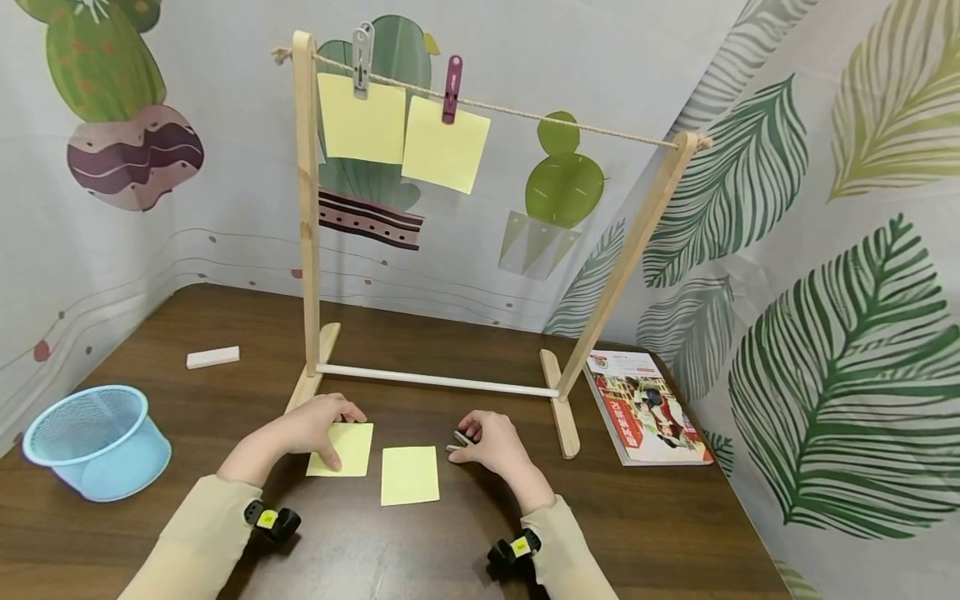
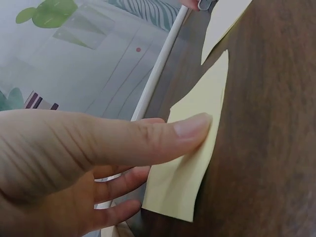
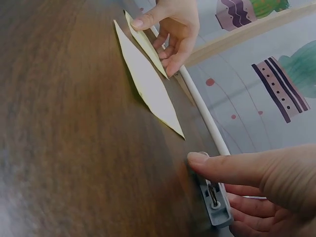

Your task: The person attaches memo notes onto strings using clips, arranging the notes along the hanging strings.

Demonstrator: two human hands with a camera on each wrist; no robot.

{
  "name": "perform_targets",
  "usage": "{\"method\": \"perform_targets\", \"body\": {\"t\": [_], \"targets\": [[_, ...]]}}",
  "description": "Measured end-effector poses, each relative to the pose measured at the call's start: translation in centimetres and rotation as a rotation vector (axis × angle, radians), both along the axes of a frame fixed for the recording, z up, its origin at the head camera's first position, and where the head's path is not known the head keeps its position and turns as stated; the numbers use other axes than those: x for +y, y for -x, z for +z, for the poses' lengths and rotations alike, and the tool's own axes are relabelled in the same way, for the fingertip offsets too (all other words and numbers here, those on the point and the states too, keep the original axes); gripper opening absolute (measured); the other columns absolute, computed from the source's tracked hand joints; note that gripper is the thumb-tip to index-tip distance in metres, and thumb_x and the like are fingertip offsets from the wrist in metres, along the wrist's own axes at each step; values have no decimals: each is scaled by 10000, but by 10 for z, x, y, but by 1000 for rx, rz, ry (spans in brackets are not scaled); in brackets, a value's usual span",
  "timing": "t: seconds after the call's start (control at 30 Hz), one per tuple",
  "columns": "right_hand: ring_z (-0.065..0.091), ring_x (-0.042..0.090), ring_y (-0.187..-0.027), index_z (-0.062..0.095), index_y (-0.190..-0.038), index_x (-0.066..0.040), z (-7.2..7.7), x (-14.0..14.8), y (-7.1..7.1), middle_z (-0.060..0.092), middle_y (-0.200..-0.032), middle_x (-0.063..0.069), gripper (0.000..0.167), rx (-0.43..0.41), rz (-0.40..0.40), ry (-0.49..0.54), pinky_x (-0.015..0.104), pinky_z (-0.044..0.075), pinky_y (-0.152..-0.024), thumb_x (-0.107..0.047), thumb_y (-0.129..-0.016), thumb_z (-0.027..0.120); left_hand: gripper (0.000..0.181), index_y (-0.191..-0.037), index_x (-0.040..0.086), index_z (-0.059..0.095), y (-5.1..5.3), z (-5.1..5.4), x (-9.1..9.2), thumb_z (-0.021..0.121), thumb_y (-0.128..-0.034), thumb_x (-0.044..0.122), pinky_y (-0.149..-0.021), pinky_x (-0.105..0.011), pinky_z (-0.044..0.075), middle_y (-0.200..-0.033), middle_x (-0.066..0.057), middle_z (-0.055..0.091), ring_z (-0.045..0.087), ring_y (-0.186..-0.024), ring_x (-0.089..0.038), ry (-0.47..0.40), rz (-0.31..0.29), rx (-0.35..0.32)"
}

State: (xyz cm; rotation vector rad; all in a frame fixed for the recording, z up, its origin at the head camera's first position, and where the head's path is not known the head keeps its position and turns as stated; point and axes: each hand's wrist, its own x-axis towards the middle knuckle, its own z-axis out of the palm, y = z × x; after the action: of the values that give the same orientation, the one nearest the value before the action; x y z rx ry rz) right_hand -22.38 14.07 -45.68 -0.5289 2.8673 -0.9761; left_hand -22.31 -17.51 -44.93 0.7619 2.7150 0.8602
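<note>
My left hand (image 1: 318,429) holds a yellow sticky note (image 1: 355,450) at the table, thumb across its face and fingers along its far edge. The left wrist view shows that note (image 2: 187,143) slightly bent beneath the thumb. To its right a second yellow sticky note (image 1: 409,476) lies flat on the wood. Beyond it my right hand (image 1: 491,446) pinches a grey clothespin (image 3: 216,205) between thumb and fingers, just above the table. Two more notes hang from the rope, one (image 1: 363,121) under a grey clothespin (image 1: 363,58), the other (image 1: 446,146) under a purple clothespin (image 1: 452,90).
A wooden stand (image 1: 307,208) carries the rope (image 1: 562,122) behind both hands, with a white rod (image 1: 435,380) low across it. A blue mesh basket (image 1: 112,458) and a white block (image 1: 213,357) are at left. A booklet (image 1: 647,408) lies at right.
</note>
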Motion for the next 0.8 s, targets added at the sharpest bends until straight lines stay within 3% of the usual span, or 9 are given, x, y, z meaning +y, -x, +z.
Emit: {"method": "perform_targets", "body": {"t": [0.23, 0.5, 0.8], "targets": [[550, 99, -706, 713, -935, -45, 0, -1, 0, 657, -820, 32, 366, 2, -20, -23, 228, 460, -635, -201, -665, 905, 692, -1133, 34, 685, 0, 1, 1, 951, -497, 80, -791, -337, 460, -984, -50, 600, 545, -920, -213, -18, 27, -29], [549, 100, -713, 715, -924, -49, -5, -3, 0, 653, -815, 19, 354, 13, -30, -33, 225, 464, -634, -230, -681, 896, 674, -1114, 46, 675, 0, 0, 0, 942, -495, 68, -812, -358, 459, -1002, -49, 607, 547, -926, -207, -48, 9, -27], [551, 87, -700, 729, -929, -54, -6, -4, -1, 651, -793, 3, 327, -3, -32, -18, 227, 465, -607, -238, -707, 881, 672, -1114, 61, 641, 3, -3, 0, 934, -510, 55, -821, -366, 450, -1029, -44, 651, 558, -928, -188, -66, 8, -72]]}}
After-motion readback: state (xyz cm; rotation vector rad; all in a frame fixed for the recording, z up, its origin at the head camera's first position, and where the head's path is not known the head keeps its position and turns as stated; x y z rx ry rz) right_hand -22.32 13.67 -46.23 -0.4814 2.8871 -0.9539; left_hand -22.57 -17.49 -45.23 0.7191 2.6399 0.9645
